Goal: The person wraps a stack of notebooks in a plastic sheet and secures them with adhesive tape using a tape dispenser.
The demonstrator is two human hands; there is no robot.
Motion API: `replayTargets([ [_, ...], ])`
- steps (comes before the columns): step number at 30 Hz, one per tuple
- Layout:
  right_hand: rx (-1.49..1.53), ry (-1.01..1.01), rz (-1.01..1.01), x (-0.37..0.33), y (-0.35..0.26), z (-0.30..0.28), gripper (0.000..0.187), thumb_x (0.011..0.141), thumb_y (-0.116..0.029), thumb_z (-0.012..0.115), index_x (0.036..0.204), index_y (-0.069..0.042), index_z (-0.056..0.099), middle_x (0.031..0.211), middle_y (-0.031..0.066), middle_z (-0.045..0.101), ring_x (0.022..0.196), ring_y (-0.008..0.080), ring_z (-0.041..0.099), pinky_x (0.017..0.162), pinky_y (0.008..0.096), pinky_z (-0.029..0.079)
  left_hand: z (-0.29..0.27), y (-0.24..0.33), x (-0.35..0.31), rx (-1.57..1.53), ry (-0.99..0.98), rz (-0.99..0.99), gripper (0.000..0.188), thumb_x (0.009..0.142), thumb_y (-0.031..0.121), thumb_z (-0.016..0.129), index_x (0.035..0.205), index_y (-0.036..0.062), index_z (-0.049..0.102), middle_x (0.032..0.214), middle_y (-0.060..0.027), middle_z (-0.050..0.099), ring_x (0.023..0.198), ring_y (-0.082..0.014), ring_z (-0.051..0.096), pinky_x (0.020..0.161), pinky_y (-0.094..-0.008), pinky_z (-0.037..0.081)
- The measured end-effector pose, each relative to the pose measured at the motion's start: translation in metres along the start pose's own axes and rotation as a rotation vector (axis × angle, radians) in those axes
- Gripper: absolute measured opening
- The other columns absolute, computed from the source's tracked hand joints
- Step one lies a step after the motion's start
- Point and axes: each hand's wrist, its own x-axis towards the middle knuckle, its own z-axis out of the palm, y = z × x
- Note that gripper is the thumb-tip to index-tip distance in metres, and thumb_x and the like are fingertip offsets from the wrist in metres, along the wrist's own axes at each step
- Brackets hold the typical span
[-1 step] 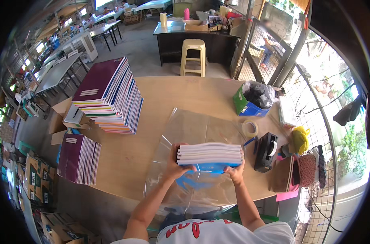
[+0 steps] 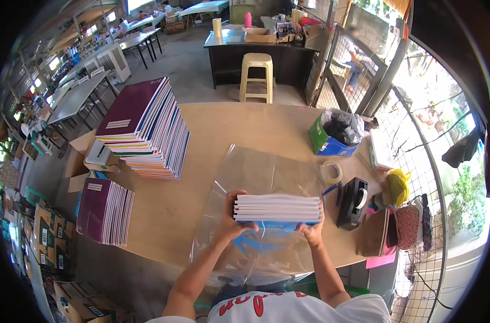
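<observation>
A small stack of notebooks stands between my two hands, page edges up and a blue cover facing me. My left hand grips its left end, thumb across the blue cover. On the opposite end my right hand is closed the same way. Beneath the stack, a clear plastic sheet or bag lies spread on the wooden table; its lower part reflects blue. To the left rise a tall pile of notebooks with a maroon cover on top and a lower maroon-covered pile.
At the right lie a tape roll, a blue pen, a black tape dispenser, a green-blue box with plastic bags, a yellow bag and pouches. Beyond the table stands a beige stool. Wire mesh borders the right.
The held notebooks have dropped slightly, and their page edges look straighter and more even. Both hands keep their grip in nearly the same place.
</observation>
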Motion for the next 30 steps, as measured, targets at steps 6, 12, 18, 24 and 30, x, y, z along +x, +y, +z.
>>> replayTargets([
  [6, -0.454, -0.031, -0.400, 0.031, -0.111, 0.030, 0.145, 0.051, -0.073, 0.081, 0.153, 0.006, 0.014, 0.159, 0.0268, 0.015, 0.149, 0.0387, 0.015, 0.116, 0.0492, 0.025, -0.011, -0.006, -0.006, 0.151, -0.075, -0.013, 0.102, 0.046, 0.040, 0.099, 0.128, 0.0073, 0.046, 0.114, -0.0050, 0.058, 0.111, -0.0175, 0.056, 0.095, -0.0357, 0.047],
  [12, -1.042, -0.712, -0.380, 0.052, -0.124, 0.097, 0.144, 0.051, -0.070, 0.082, 0.156, 0.000, 0.012, 0.160, 0.0288, 0.013, 0.148, 0.0468, 0.012, 0.118, 0.0568, 0.015, 0.004, 0.002, 0.003, -0.112, -0.054, -0.268, 0.103, 0.044, 0.041, 0.099, 0.126, 0.0077, 0.046, 0.113, -0.0042, 0.059, 0.108, -0.0168, 0.056, 0.094, -0.0352, 0.048],
  [18, -0.265, -0.188, -0.139, 0.027, -0.062, -0.019, 0.149, 0.041, -0.076, 0.082, 0.153, 0.001, 0.020, 0.158, 0.0233, 0.023, 0.147, 0.0340, 0.024, 0.117, 0.0469, 0.024, 0.008, -0.014, 0.003, -0.052, 0.017, 0.070, 0.108, 0.041, 0.051, 0.095, 0.126, 0.0064, 0.047, 0.116, -0.0047, 0.060, 0.110, -0.0175, 0.058, 0.095, -0.0366, 0.049],
  [24, -0.047, 0.005, -0.073, -0.013, 0.020, -0.013, 0.097, 0.061, -0.067, 0.084, 0.122, 0.001, 0.052, 0.111, 0.0089, 0.059, 0.106, 0.0212, 0.054, 0.097, 0.0396, 0.044, -0.011, -0.062, -0.019, 0.356, -0.098, 0.089, 0.109, 0.045, 0.062, 0.088, 0.126, 0.0017, 0.048, 0.117, -0.0097, 0.060, 0.110, -0.0234, 0.060, 0.095, -0.0372, 0.049],
  [30, -0.317, 0.373, 0.104, -0.035, 0.057, -0.014, 0.048, 0.092, -0.045, 0.059, 0.104, 0.001, 0.061, 0.094, 0.0114, 0.062, 0.085, 0.0196, 0.059, 0.077, 0.0373, 0.049, 0.008, -0.010, -0.025, 0.194, 0.119, -0.253, 0.110, 0.052, 0.067, 0.087, 0.127, -0.0041, 0.049, 0.121, -0.0143, 0.060, 0.109, -0.0257, 0.060, 0.086, -0.0392, 0.053],
])
